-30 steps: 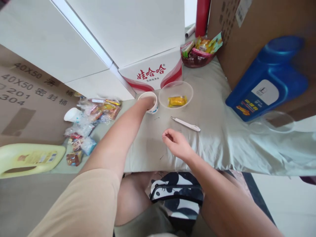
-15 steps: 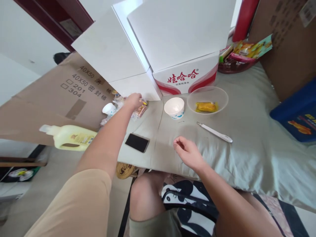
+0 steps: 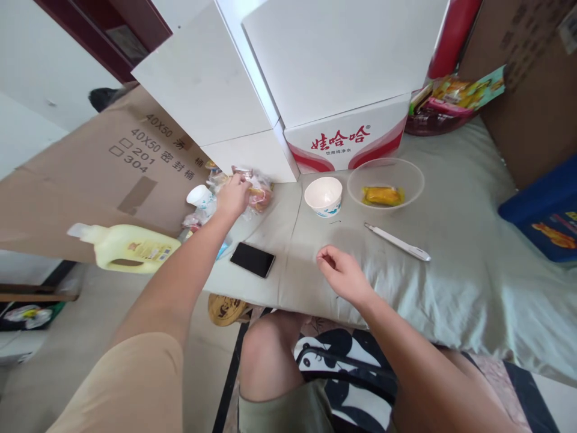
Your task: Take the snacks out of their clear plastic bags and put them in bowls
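Note:
My left hand (image 3: 234,195) is down among clear-wrapped snack packets (image 3: 260,195) at the foot of the white boxes. Its fingers are bent and closed over the pile, and what they grip is hidden. Loosely curled, my right hand (image 3: 341,273) hovers over the near edge of the cloth with no object showing in it. In front of it are a white paper bowl (image 3: 323,195) with blue print and a clear plastic bowl (image 3: 408,180) holding a yellow-wrapped snack (image 3: 382,196). A white utility knife (image 3: 397,242) lies to its right. A black phone (image 3: 252,259) lies between my hands.
A white paper cup (image 3: 199,196) lies tipped beside the packets. A yellow detergent bottle (image 3: 135,248) is at the left by a cardboard box (image 3: 90,162). White boxes (image 3: 347,54) stand behind. A snack-filled red bowl (image 3: 435,123) and a blue container (image 3: 541,210) are at the right.
My left hand has drawn back slightly to the left over the packets, uncovering more of them. My right hand keeps its curled shape and place. The view has shifted slightly.

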A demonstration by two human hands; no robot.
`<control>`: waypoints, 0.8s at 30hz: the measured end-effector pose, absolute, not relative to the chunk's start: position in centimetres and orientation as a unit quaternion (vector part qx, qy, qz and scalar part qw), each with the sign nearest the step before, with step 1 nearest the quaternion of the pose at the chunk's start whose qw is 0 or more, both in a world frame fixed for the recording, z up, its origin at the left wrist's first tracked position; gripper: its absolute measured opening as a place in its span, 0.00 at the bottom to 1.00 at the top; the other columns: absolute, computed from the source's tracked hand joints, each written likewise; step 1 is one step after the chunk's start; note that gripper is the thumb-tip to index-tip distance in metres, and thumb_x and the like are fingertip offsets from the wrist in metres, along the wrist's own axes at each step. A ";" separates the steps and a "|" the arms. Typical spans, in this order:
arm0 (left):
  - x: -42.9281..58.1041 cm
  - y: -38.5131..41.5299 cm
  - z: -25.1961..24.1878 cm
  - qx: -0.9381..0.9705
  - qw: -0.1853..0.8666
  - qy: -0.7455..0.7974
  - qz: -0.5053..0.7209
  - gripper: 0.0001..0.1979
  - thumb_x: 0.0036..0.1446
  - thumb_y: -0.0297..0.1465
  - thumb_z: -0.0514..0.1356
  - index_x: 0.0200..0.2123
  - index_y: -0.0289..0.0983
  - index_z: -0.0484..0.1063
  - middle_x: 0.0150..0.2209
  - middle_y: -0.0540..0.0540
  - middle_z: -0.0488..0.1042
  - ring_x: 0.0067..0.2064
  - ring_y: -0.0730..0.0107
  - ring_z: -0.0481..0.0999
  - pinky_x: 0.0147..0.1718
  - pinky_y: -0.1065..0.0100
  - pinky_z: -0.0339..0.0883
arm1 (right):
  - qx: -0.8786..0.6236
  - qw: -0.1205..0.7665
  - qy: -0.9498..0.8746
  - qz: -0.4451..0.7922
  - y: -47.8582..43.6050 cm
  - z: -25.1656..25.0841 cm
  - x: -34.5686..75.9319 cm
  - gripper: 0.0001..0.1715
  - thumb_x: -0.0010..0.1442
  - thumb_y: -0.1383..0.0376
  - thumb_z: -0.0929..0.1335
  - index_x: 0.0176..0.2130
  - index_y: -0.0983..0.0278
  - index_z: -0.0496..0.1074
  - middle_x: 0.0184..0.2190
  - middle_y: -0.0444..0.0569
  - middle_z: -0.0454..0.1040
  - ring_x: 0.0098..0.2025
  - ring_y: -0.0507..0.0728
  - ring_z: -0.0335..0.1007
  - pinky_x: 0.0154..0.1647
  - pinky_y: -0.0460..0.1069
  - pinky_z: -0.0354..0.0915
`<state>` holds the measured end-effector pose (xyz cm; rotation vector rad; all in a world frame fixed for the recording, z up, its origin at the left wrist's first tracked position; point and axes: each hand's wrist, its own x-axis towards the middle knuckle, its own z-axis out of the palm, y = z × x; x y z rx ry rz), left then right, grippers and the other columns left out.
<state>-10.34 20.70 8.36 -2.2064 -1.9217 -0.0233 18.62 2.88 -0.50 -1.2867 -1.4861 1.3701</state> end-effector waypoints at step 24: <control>7.2 7.0 -5.7 -0.490 -0.556 -0.461 -0.488 0.17 0.51 0.43 0.67 0.42 0.44 0.73 0.67 0.45 0.64 0.62 0.56 0.70 0.52 0.59 0.71 | -0.533 0.549 -0.488 0.420 4.2 -2.3 23.8 0.09 0.56 0.59 0.67 0.37 0.60 0.72 0.53 0.56 0.69 0.58 0.62 0.67 0.46 0.54 0.70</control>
